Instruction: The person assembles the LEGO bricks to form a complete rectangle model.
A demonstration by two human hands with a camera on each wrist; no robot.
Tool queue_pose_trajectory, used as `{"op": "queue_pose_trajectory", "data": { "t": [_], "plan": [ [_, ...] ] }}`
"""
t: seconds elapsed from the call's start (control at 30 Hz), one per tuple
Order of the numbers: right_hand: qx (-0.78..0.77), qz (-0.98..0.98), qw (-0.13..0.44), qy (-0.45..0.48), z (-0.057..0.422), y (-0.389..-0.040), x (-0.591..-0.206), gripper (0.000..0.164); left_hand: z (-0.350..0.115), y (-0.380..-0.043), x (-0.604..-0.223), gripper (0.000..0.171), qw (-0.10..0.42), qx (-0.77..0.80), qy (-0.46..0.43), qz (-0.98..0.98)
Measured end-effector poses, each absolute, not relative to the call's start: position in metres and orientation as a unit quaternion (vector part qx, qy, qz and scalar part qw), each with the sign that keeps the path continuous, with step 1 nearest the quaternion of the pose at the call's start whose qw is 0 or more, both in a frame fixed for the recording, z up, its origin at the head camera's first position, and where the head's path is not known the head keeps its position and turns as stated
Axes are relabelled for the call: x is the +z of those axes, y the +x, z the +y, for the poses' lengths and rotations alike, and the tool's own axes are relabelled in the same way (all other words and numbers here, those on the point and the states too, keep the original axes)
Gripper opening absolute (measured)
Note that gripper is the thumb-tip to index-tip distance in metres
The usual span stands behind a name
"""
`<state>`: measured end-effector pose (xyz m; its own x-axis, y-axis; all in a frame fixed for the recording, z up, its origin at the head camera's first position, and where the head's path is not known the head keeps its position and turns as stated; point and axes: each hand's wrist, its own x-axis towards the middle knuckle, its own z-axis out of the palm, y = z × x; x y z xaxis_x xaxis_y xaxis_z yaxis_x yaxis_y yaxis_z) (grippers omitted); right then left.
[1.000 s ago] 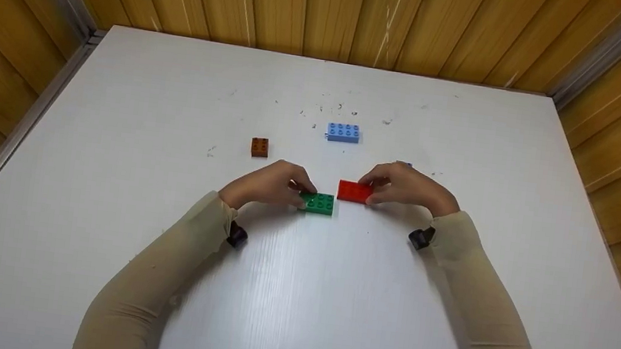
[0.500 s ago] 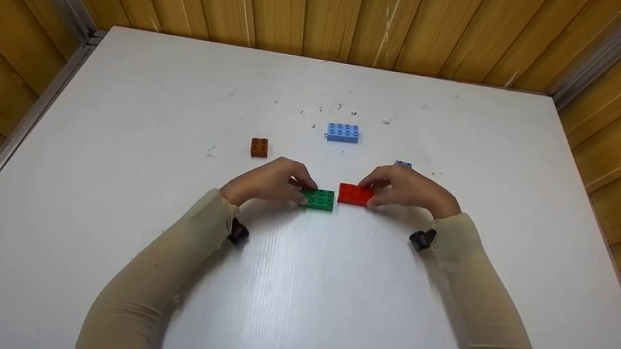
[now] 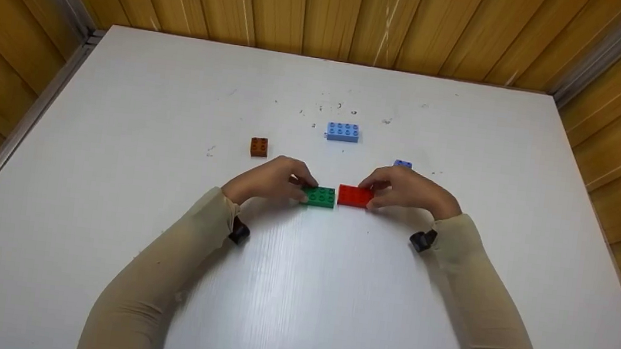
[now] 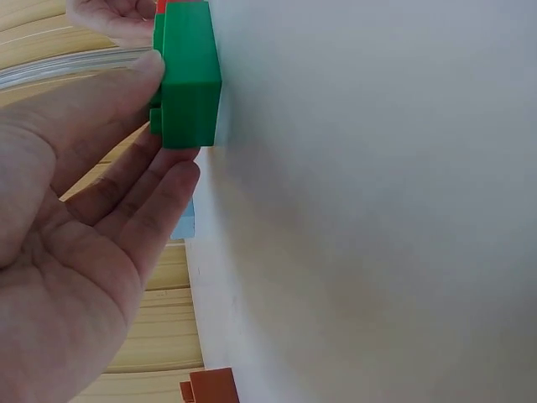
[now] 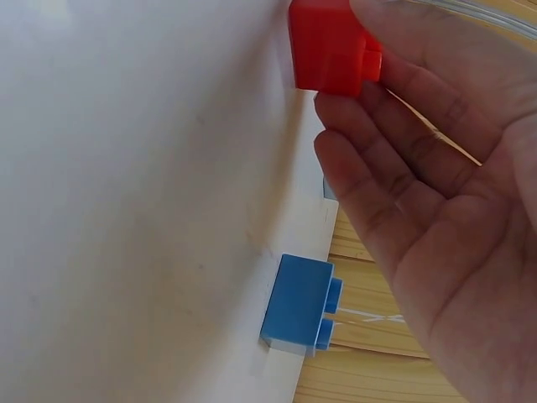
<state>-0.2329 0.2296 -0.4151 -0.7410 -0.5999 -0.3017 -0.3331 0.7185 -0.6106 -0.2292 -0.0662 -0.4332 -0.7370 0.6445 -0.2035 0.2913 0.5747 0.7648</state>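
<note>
My left hand [image 3: 273, 180] pinches the left end of a green building brick [image 3: 321, 196], thumb on the near side and fingers on the far side. Facing it, my right hand [image 3: 408, 190] pinches the right end of a red building brick [image 3: 354, 196] in the same way. Both bricks lie studs up, end to end, with a narrow gap between them in the head view. The left wrist view shows the green brick [image 4: 191, 75] close to the table surface, a bit of red beyond it. In the right wrist view the red brick [image 5: 325, 46] sits between thumb and fingers.
A light blue brick [image 3: 343, 132] lies farther back on the white table [image 3: 293, 315]. To the left is a small brown brick [image 3: 259, 147]. A small blue brick [image 3: 403, 164] shows partly behind my right hand. Wood-look panels [image 3: 330, 11] enclose the table's back and sides.
The green brick has moved slightly away from me and the red brick slightly toward me, so they are now nearly in line. Both hands keep their hold.
</note>
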Motion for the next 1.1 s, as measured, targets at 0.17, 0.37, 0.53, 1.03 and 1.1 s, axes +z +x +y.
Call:
{"op": "queue_pose_trajectory", "data": {
  "t": [0.17,0.37,0.53,1.03,1.1],
  "plan": [
    [-0.268,0.893,0.251,-0.261,0.2292,-0.2322,-0.4158,0.037,-0.0658,-0.2301,-0.4341,0.031,0.234,0.371,0.278,0.854],
    [-0.271,0.889,0.248,-0.275,0.2288,-0.2320,-0.4158,0.038,-0.0657,-0.2307,-0.4350,0.032,0.233,0.378,0.275,0.853],
    [-0.273,0.888,0.250,-0.273,0.2288,-0.2320,-0.4160,0.038,-0.0650,-0.2311,-0.4352,0.031,0.232,0.377,0.278,0.853],
    [-0.286,0.882,0.253,-0.276,0.2270,-0.2306,-0.4156,0.039,-0.0650,-0.2298,-0.4351,0.031,0.224,0.377,0.288,0.851],
    [-0.286,0.882,0.253,-0.275,0.2269,-0.2305,-0.4159,0.038,-0.0647,-0.2299,-0.4352,0.031,0.226,0.376,0.287,0.851]
  ]
}}
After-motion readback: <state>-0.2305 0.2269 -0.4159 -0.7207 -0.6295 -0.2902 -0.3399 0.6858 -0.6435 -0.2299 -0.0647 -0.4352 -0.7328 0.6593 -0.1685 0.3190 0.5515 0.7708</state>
